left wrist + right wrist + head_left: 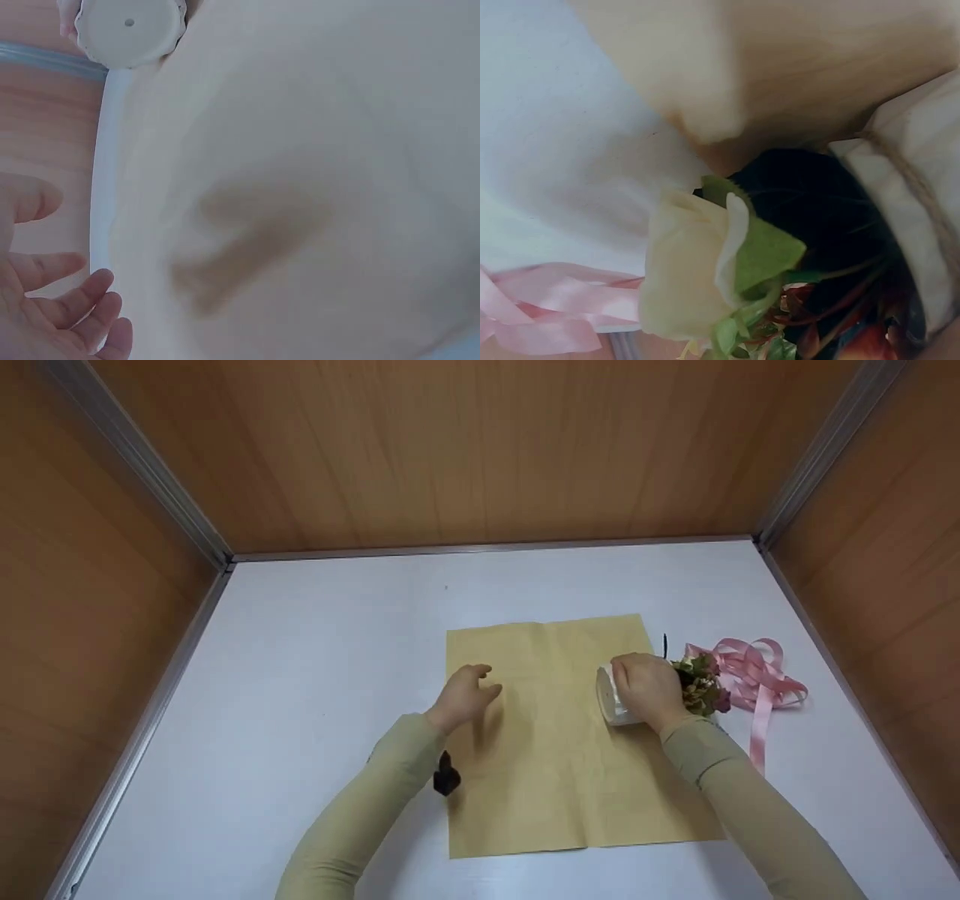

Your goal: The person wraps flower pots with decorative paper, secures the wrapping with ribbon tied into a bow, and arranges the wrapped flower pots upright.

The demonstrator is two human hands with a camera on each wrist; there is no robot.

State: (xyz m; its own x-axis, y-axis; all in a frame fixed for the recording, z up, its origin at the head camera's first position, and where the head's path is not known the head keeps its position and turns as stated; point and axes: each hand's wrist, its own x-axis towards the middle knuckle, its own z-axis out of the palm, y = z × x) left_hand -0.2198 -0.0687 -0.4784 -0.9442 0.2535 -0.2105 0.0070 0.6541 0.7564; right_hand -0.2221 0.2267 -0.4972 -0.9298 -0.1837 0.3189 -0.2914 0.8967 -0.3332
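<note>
Left sleeve [349,810]: extending from close beneath my camera.
Left hand [461,701]: hovering above the brown paper [540,757], fingers loosely spreading, holding nothing.
White pot [616,707]: I'm seeing it sideways over the paper's right half.
Right hand [649,686]: gripping the pot.
Flowers [701,682]: pointing right, toward the pink ribbon [763,697].

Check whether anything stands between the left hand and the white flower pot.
Nothing visible does: between the left hand and the white flower pot, which the right hand holds tipped sideways, there is open space, with only the brown paper spread below.
</note>
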